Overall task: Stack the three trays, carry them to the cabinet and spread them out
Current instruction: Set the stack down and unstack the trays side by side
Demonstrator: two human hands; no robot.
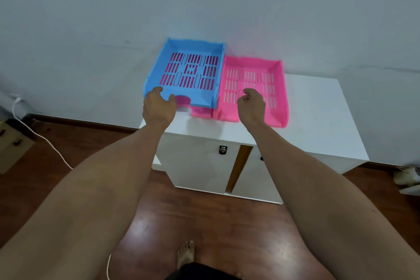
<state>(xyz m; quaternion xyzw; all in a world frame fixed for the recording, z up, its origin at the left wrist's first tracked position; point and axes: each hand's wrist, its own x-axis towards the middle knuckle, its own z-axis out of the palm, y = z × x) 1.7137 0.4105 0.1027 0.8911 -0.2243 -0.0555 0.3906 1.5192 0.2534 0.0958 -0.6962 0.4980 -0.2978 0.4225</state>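
Three slotted plastic trays sit on the white cabinet [318,116]. A blue tray [163,63] lies at the top's left end, stacked on a pink tray [201,112] whose front edge pokes out below and which shows through the blue slots. A second pink tray [280,98] lies flat beside them on the right, touching the blue one. My left hand [159,107] is at the blue tray's front left corner, fingers apart, around the front wall. My right hand [251,104] hovers over the front of the right pink tray, fingers loosely curled, holding nothing.
The cabinet stands against a pale wall; its right door [256,177] is slightly ajar, and there is a lock [223,149] on the left door. On the wooden floor a white cable [41,136] runs at left, with a cardboard box [11,143] beside it. My bare foot [186,254] is below.
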